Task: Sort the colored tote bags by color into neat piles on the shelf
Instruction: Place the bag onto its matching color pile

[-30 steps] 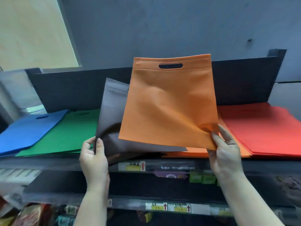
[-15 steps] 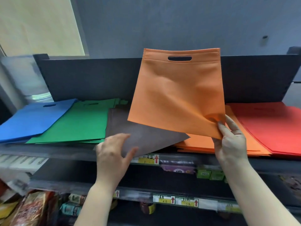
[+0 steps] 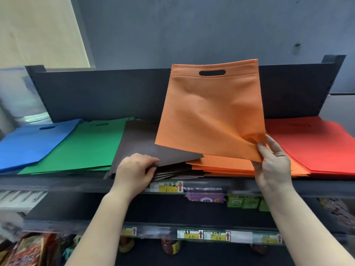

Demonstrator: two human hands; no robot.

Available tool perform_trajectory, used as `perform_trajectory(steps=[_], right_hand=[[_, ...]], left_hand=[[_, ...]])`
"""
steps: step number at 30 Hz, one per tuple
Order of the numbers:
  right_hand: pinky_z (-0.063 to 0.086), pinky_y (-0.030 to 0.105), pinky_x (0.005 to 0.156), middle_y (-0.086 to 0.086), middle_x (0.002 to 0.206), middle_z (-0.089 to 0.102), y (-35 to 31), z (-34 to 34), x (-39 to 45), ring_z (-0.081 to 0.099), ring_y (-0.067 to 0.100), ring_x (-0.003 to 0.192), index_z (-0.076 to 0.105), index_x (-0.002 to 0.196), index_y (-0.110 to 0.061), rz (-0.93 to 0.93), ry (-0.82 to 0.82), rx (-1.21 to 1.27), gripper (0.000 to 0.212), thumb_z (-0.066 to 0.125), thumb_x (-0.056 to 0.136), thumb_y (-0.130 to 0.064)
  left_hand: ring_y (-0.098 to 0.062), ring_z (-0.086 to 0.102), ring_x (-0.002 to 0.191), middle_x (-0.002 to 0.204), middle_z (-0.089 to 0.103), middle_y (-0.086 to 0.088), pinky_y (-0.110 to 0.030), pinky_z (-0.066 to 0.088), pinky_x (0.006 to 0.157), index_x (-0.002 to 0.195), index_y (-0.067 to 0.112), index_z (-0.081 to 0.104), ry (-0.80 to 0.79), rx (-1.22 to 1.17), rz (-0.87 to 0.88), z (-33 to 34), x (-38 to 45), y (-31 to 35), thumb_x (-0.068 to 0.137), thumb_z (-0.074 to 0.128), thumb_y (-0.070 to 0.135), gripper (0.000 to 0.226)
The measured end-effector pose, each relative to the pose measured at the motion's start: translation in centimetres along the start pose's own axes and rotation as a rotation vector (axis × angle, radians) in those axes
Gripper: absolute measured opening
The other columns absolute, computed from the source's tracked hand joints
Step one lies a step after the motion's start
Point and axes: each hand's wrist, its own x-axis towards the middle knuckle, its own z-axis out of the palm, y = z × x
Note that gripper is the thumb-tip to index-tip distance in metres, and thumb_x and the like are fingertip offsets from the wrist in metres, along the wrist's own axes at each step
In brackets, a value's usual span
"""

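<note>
The right hand (image 3: 272, 166) pinches an orange bag (image 3: 211, 112) by its lower corner, holding it upright above the orange pile (image 3: 221, 167). The left hand (image 3: 134, 169) grips the front edge of the brown pile (image 3: 138, 143) on the shelf (image 3: 57, 184).

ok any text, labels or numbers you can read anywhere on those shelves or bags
Nothing reads cleanly enough to quote.
Yellow price tag on the top shelf rail: handwritten characters and a red up arrow, too blurred to read.
Price tags on the lower shelf rail: red arrows, print too small.
Purple packet and green boxes: printing blurred.
Orange tote bag and the piled bags: no print visible.
</note>
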Motion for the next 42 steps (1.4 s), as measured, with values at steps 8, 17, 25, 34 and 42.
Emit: perform_trajectory(steps=[8, 17, 25, 34, 42], right_hand=[[0.054, 0.017, 0.058, -0.009, 0.075, 0.073, -1.6, -2.4, 1.0, 0.068, 0.003, 0.069, 0.065, 0.099, -0.023, -0.053, 0.026, -0.109, 0.022, 0.051, 0.096, -0.006], [0.045, 0.011, 0.067, 0.006, 0.094, 0.069, -3.4, -6.2, 2.8, 0.061, 0.012, 0.078, 0.068, 0.11, -0.007, -0.399, 0.103, -0.981, 0.022, 0.063, 0.089, -0.006], [0.043, 0.037, 0.088, 0.009, 0.127, 0.053, -3.5, -7.6, 4.3, 0.048, 0.029, 0.118, 0.047, 0.136, -0.012, -0.279, -0.053, -1.761, 0.046, 0.057, 0.093, -0.028], [0.041, 0.035, 0.087, 0.002, 0.129, 0.051, -9.1, -9.8, 5.3, 0.049, 0.024, 0.117, 0.041, 0.138, -0.02, -0.422, -0.21, -2.197, 0.047, 0.041, 0.097, -0.044], [0.037, 0.036, 0.091, 0.004, 0.131, 0.051, -17.3, -18.0, 6.6, 0.048, 0.025, 0.122, 0.04, 0.136, -0.018, -0.333, -0.185, -2.4, 0.05, 0.036, 0.098, -0.049]], left_hand=[[-0.003, 0.053, 0.062, 0.071, 0.065, 0.008, -0.021, 0.039, 0.06, 0.09, 0.022, 0.069, -0.018, -1.041, -0.55, -1.0, 5.1, 6.3, 0.101, 0.039, 0.038, 0.035], [-0.012, 0.063, 0.084, 0.087, 0.067, 0.004, -0.023, 0.051, 0.071, 0.096, 0.014, 0.068, -0.167, -0.611, -0.468, 2.1, 6.6, 9.0, 0.086, 0.068, 0.022, 0.013], [-0.021, 0.053, 0.111, 0.119, 0.059, 0.0, -0.034, 0.04, 0.092, 0.122, 0.017, 0.058, -0.27, -0.004, -0.254, 4.1, 7.0, 10.7, 0.092, 0.053, 0.04, 0.038], [-0.022, 0.049, 0.116, 0.127, 0.055, -0.001, -0.036, 0.035, 0.094, 0.125, 0.016, 0.052, -0.33, 0.188, 0.106, 5.8, 11.6, 19.6, 0.095, 0.04, 0.047, 0.044], [-0.024, 0.046, 0.123, 0.132, 0.052, -0.003, -0.039, 0.034, 0.098, 0.134, 0.017, 0.045, -0.432, 0.199, 0.296, 9.2, 14.6, 32.5, 0.095, 0.039, 0.05, 0.051]])
